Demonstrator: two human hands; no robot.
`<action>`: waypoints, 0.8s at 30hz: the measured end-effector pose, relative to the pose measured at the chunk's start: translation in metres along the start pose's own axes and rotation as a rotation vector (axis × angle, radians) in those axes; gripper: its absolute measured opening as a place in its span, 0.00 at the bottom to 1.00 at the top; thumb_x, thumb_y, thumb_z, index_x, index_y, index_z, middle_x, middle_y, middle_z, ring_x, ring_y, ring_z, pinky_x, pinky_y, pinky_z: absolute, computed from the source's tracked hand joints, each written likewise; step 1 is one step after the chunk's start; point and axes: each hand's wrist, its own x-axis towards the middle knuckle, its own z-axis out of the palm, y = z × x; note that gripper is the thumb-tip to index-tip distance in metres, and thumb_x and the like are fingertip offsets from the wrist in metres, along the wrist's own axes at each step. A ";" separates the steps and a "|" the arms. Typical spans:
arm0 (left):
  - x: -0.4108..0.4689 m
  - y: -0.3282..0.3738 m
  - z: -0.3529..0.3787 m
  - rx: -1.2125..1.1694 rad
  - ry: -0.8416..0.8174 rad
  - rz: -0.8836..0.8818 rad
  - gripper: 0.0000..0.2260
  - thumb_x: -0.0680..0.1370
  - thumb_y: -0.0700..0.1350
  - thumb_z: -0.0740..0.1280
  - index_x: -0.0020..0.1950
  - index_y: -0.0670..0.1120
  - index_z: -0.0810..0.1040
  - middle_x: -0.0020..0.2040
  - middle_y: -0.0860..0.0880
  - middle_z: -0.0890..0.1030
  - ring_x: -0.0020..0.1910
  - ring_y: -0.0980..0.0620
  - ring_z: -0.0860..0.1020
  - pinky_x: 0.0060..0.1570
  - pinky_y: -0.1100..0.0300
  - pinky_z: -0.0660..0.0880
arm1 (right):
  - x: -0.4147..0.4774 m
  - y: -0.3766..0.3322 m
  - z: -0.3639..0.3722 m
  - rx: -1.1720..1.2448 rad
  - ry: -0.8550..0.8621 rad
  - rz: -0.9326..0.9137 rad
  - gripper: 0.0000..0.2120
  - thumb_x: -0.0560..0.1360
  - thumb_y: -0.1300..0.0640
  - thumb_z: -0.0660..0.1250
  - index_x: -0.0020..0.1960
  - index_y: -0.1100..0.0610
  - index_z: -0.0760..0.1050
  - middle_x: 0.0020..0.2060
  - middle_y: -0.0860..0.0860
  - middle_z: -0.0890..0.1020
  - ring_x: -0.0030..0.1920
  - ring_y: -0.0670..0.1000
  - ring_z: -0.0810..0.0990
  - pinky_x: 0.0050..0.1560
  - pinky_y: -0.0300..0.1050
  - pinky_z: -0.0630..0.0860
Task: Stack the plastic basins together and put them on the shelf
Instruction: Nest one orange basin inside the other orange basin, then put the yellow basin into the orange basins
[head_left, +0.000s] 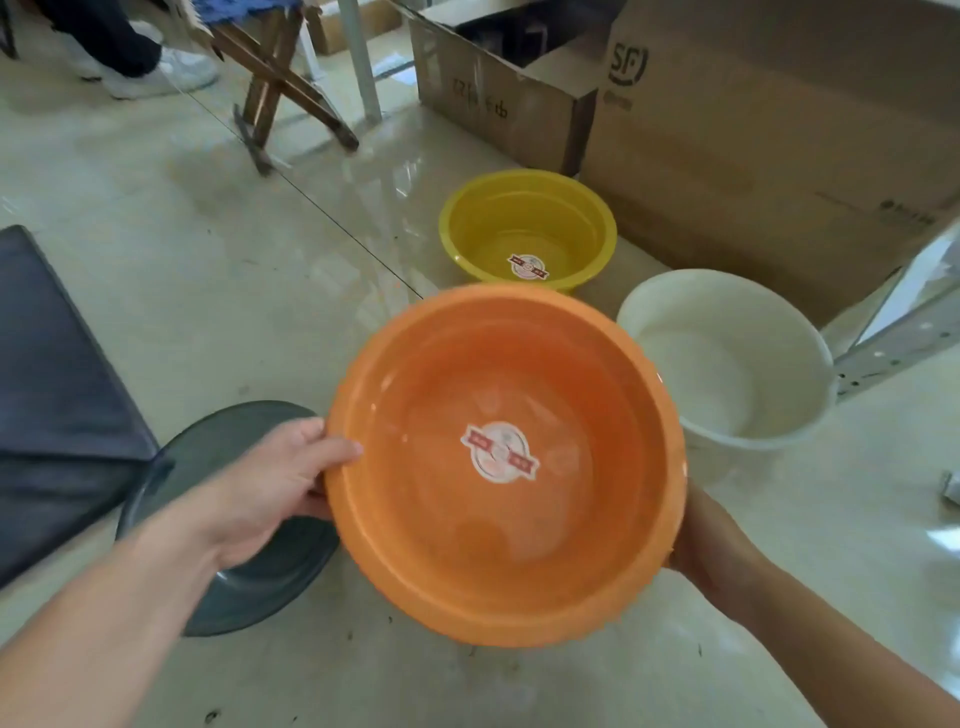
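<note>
While both hands grip it, the orange basin (506, 467) hangs above the floor (208, 270)
Left hand (270, 478) thumb lies over its rim; right hand (701, 545) clasps the opposite edge from beneath.

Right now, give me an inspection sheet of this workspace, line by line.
Surface: glossy pale floor, some dark specks.
Job's things: orange basin held up; yellow basin, white basin and grey basin on the floor, unstacked.
Clutter: cardboard boxes, dark cushion.
Grippers: left hand and right hand grip the orange basin's rim.
Cables: thin dark line across the floor.
Surroundings: wooden stool legs, someone's white shoes, metal frame.
</note>
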 end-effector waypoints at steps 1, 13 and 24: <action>0.003 -0.005 0.007 0.024 -0.027 -0.028 0.14 0.85 0.43 0.63 0.64 0.36 0.82 0.52 0.34 0.88 0.44 0.44 0.85 0.45 0.51 0.83 | -0.001 -0.002 -0.002 0.001 -0.013 -0.019 0.29 0.82 0.37 0.54 0.54 0.55 0.87 0.51 0.65 0.86 0.45 0.59 0.86 0.53 0.58 0.84; 0.046 -0.033 0.029 0.784 0.044 -0.048 0.17 0.83 0.56 0.61 0.51 0.45 0.81 0.38 0.46 0.86 0.32 0.51 0.83 0.39 0.53 0.83 | 0.005 -0.001 0.000 -0.080 0.008 -0.052 0.15 0.82 0.49 0.65 0.58 0.57 0.84 0.46 0.55 0.89 0.44 0.55 0.90 0.50 0.54 0.85; 0.066 -0.062 0.028 0.937 0.041 -0.114 0.28 0.78 0.75 0.49 0.54 0.57 0.78 0.45 0.56 0.85 0.44 0.57 0.85 0.52 0.54 0.84 | 0.047 -0.082 0.014 -0.467 0.149 -0.143 0.30 0.74 0.43 0.70 0.70 0.59 0.76 0.58 0.55 0.84 0.58 0.56 0.84 0.61 0.54 0.79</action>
